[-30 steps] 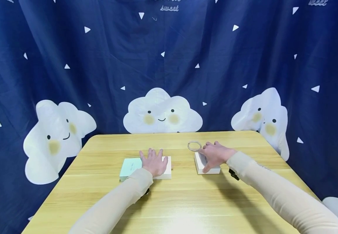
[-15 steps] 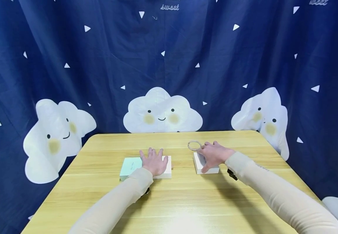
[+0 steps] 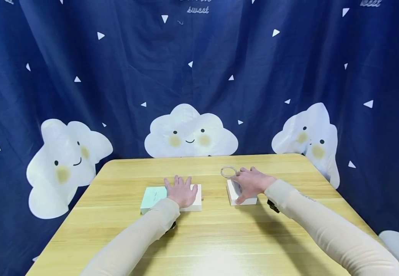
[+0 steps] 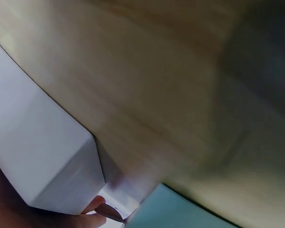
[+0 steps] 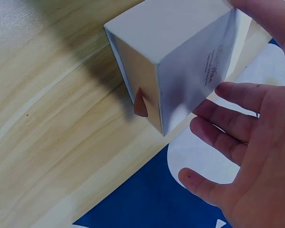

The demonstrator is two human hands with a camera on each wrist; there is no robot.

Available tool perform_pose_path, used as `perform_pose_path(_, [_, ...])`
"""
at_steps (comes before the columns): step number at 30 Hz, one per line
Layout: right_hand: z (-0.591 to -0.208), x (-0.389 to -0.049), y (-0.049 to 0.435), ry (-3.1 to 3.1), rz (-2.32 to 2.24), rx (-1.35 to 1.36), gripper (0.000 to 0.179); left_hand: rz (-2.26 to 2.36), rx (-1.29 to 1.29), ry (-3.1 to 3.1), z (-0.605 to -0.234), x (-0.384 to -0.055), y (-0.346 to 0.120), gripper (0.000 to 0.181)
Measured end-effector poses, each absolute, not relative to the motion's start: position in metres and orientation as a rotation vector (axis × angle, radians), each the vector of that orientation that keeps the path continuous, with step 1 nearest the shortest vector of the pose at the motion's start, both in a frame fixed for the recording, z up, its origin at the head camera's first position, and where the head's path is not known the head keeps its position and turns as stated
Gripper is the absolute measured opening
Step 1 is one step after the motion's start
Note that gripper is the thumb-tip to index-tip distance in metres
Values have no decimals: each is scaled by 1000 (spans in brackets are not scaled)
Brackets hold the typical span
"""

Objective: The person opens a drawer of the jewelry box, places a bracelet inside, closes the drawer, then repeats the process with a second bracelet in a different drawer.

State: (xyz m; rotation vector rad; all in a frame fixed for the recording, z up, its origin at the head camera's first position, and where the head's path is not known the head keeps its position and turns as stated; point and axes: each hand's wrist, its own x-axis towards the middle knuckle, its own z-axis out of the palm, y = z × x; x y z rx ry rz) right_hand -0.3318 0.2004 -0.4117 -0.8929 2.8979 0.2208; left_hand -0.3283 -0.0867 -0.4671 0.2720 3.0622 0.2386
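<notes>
My left hand (image 3: 181, 193) lies with spread fingers over a mint-green box (image 3: 153, 197) and the white box (image 3: 194, 207) beside it, covering where the two meet. In the left wrist view, fingertips show near a brown ribbon tab (image 4: 109, 212) between the white box (image 4: 52, 137) and the mint box (image 4: 175, 211). My right hand (image 3: 252, 184) holds a second white box (image 3: 233, 194) on the table, thumb at the near side and index finger toward the far side. The right wrist view shows faint print on this white box (image 5: 194, 71) and a brown tab (image 5: 141, 104) at its side.
A pale ring (image 3: 228, 172) lies just behind the right-hand box. Everything rests on a light wooden table (image 3: 216, 237), with bare wood between the boxes. A navy curtain (image 3: 127, 84) with cloud faces hangs behind the table's far edge.
My right hand and its white box have slid slightly left, toward the other boxes. The left hand stays in place; the head view shifts a little.
</notes>
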Motion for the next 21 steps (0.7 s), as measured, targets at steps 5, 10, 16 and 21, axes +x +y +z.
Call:
perform_pose_path(5, [-407, -328, 203, 2898, 179, -865, 86, 264, 293, 3054, -470, -331, -87, 65])
perform_pose_path(10, [-402, -322, 210, 2892, 112, -832, 98, 262, 303, 3059, -469, -332, -87, 66])
perform_pose_path(16, [-399, -317, 220, 2901, 92, -798, 99, 243, 319, 3043, -461, -330, -85, 66])
perform_pose_path(21, [-398, -312, 229, 2906, 50, -792, 96, 229, 378, 3072, -452, -327, -80, 62])
